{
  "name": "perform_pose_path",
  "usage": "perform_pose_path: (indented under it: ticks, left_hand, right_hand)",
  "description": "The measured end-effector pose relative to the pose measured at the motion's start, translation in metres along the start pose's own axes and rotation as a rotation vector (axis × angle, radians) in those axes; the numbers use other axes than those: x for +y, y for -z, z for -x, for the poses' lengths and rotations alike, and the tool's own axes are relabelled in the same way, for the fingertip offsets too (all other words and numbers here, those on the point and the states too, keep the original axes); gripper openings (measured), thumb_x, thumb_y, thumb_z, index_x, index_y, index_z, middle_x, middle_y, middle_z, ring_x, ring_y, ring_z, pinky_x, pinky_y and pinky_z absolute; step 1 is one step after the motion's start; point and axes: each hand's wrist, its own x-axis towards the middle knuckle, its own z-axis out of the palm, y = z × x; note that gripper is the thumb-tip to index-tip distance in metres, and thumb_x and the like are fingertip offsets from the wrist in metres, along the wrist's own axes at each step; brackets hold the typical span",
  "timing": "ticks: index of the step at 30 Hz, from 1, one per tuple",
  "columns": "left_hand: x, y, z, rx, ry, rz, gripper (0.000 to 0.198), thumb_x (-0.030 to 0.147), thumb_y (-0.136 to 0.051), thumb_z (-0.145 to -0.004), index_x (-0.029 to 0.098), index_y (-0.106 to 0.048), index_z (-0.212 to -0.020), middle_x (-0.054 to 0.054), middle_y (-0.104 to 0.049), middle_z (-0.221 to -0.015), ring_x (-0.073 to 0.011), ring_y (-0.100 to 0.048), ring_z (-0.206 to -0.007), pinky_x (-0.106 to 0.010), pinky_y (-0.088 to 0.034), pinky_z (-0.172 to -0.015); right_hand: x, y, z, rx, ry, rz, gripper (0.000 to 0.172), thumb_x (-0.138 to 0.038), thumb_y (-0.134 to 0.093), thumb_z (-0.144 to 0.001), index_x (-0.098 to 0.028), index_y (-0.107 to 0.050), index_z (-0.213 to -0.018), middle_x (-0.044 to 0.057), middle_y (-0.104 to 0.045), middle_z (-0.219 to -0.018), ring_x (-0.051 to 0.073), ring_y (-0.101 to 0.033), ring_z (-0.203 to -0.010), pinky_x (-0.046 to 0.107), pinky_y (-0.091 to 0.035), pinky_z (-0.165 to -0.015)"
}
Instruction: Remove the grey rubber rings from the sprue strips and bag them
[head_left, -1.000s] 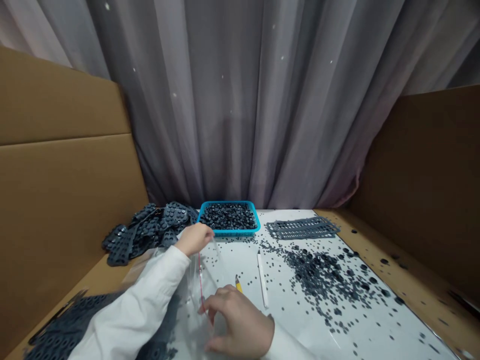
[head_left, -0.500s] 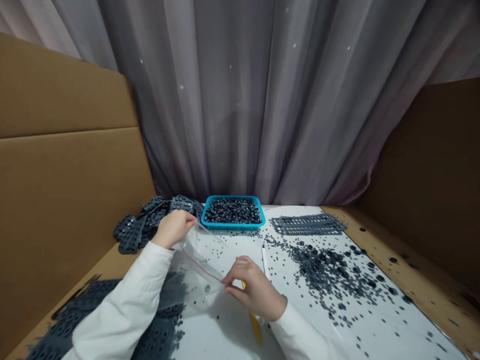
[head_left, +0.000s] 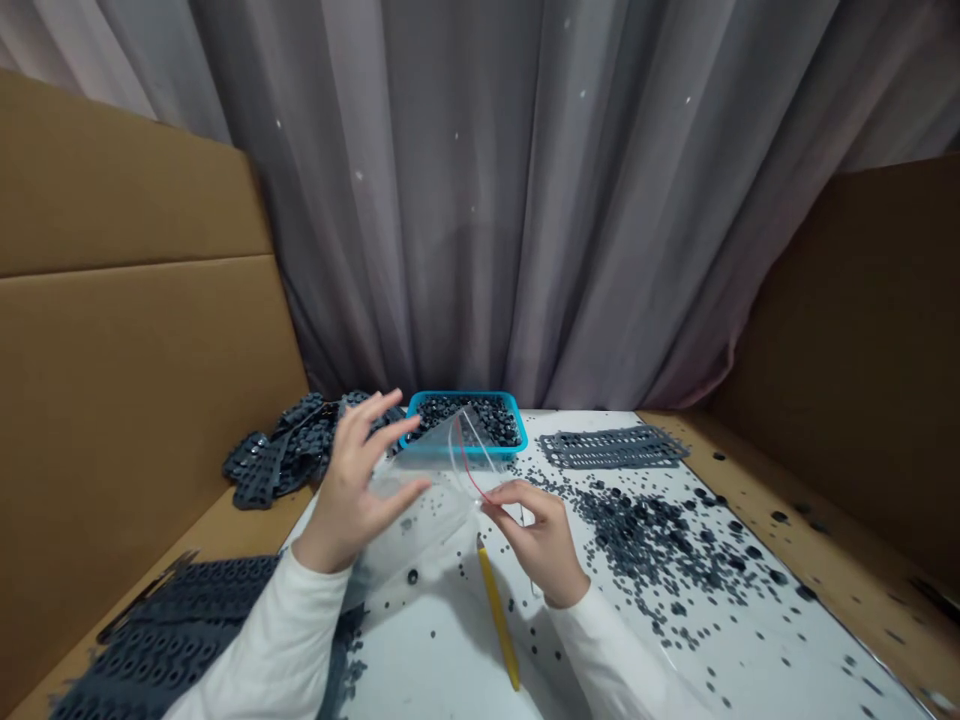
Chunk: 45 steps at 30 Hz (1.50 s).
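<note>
A clear zip bag (head_left: 431, 490) with a red seal line hangs over the white table, its mouth end tilted up to the right. My right hand (head_left: 544, 540) pinches its rim by the red line between thumb and fingers. Beside the bag, my left hand (head_left: 356, 490) is raised with fingers spread, holding nothing. Behind the bag stands a blue basket (head_left: 523, 430) filled with small dark rubber-looking pieces. A yellow pen-like tool (head_left: 497, 615) lies on the table below my right hand.
Small dark bits (head_left: 652, 540) are scattered across the right of the white table (head_left: 420, 680). A perforated dark sheet (head_left: 615, 447) lies at the back right. Studded dark sheets (head_left: 172, 620) lie front left, more (head_left: 281, 455) at back left. Cardboard walls (head_left: 135, 380) stand at both sides.
My left hand has let go of the bag and opened its fingers. My right hand has moved slightly up and right, and the bag's mouth has swung upward before the basket.
</note>
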Motion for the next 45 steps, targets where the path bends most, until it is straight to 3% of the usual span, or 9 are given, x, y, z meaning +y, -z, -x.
perform_pose_path:
  ticks: [5, 8, 11, 15, 17, 23, 30, 40, 45]
  left_hand:
    - [0.019, -0.027, 0.015, -0.346, -0.099, 0.146, 0.044, 0.046, -0.061, -0.075, 0.025, -0.055, -0.113, -0.009, -0.045, -0.134, -0.0289, -0.028, -0.131, -0.054, -0.015, -0.108]
    - [0.020, -0.035, 0.016, -0.454, -0.086, 0.214, 0.020, 0.042, -0.057, -0.079, 0.022, -0.061, -0.079, -0.004, -0.066, -0.095, -0.0238, -0.045, -0.119, -0.053, -0.006, -0.110]
    - [0.010, -0.032, 0.014, -0.422, -0.012, 0.201, 0.022, 0.036, -0.052, -0.083, 0.021, -0.058, -0.068, 0.001, -0.063, -0.068, -0.0177, -0.057, -0.096, -0.048, -0.007, -0.111]
    - [-0.016, -0.024, 0.012, -0.342, 0.108, 0.133, 0.019, 0.035, -0.048, -0.085, 0.023, -0.061, -0.079, 0.000, -0.066, -0.082, -0.0164, -0.057, -0.087, -0.050, -0.010, -0.109]
    - [-0.029, -0.021, 0.013, -0.303, 0.171, 0.093, 0.020, 0.035, -0.047, -0.085, 0.022, -0.061, -0.080, -0.001, -0.066, -0.085, -0.0170, -0.057, -0.086, -0.050, -0.014, -0.108]
    - [-0.044, -0.013, 0.018, -0.411, 0.237, 0.112, 0.022, 0.038, -0.045, -0.086, 0.023, -0.060, -0.078, -0.001, -0.065, -0.086, -0.0191, -0.055, -0.088, -0.045, -0.025, -0.101]
    - [-0.040, -0.009, 0.021, -0.531, 0.255, 0.163, 0.025, 0.040, -0.044, -0.086, 0.024, -0.060, -0.075, -0.001, -0.063, -0.082, -0.0192, -0.056, -0.084, -0.036, -0.037, -0.090]
    - [-0.031, -0.022, 0.019, -0.585, 0.241, 0.197, 0.025, 0.036, -0.044, -0.087, 0.024, -0.062, -0.075, -0.003, -0.064, -0.079, -0.0193, -0.056, -0.080, -0.035, -0.041, -0.084]
    - [-0.029, -0.018, 0.019, -0.580, 0.235, 0.205, 0.024, 0.038, -0.045, -0.086, 0.025, -0.063, -0.076, -0.001, -0.065, -0.079, -0.0176, -0.058, -0.079, -0.032, -0.042, -0.083]
  right_hand:
    - [-0.003, -0.004, 0.002, -0.100, -0.010, -0.142, 0.005, -0.019, -0.066, -0.076, -0.020, -0.068, -0.072, 0.004, -0.070, -0.070, 0.017, -0.064, -0.067, 0.030, -0.050, -0.065]
    - [-0.009, -0.004, 0.003, -0.166, 0.000, -0.160, 0.003, -0.021, -0.067, -0.076, -0.021, -0.069, -0.074, 0.004, -0.071, -0.073, 0.018, -0.065, -0.074, 0.033, -0.050, -0.072]
    - [0.000, 0.006, -0.004, -0.122, -0.007, -0.058, 0.009, -0.025, -0.066, -0.076, -0.022, -0.068, -0.085, 0.006, -0.071, -0.087, 0.022, -0.062, -0.092, 0.038, -0.046, -0.084]
    - [0.052, 0.025, -0.027, 0.062, -0.178, 0.259, 0.017, -0.030, -0.055, -0.082, -0.018, -0.065, -0.089, 0.009, -0.068, -0.099, 0.022, -0.059, -0.095, 0.038, -0.044, -0.086]
    - [0.086, 0.028, -0.042, 0.020, -0.310, 0.472, 0.019, -0.029, -0.058, -0.077, -0.016, -0.066, -0.090, 0.009, -0.068, -0.096, 0.023, -0.059, -0.090, 0.037, -0.044, -0.083]
    - [0.146, 0.002, -0.078, -0.024, -0.409, 0.673, 0.022, -0.028, -0.065, -0.069, -0.015, -0.069, -0.087, 0.013, -0.068, -0.095, 0.031, -0.052, -0.099, 0.045, -0.035, -0.087]
    - [0.164, -0.015, -0.084, -0.055, -0.459, 0.677, 0.013, -0.024, -0.058, -0.075, -0.021, -0.071, -0.079, 0.004, -0.071, -0.080, 0.024, -0.060, -0.086, 0.043, -0.032, -0.087]
    - [0.179, 0.003, -0.086, 0.079, -0.479, 0.552, 0.031, -0.037, -0.047, -0.080, -0.015, -0.068, -0.088, 0.007, -0.070, -0.081, 0.019, -0.057, -0.066, 0.031, -0.041, -0.067]
    - [0.175, 0.010, -0.083, 0.014, -0.449, 0.517, 0.021, -0.037, -0.057, -0.075, -0.022, -0.070, -0.080, 0.005, -0.068, -0.092, 0.025, -0.054, -0.092, 0.038, -0.036, -0.084]
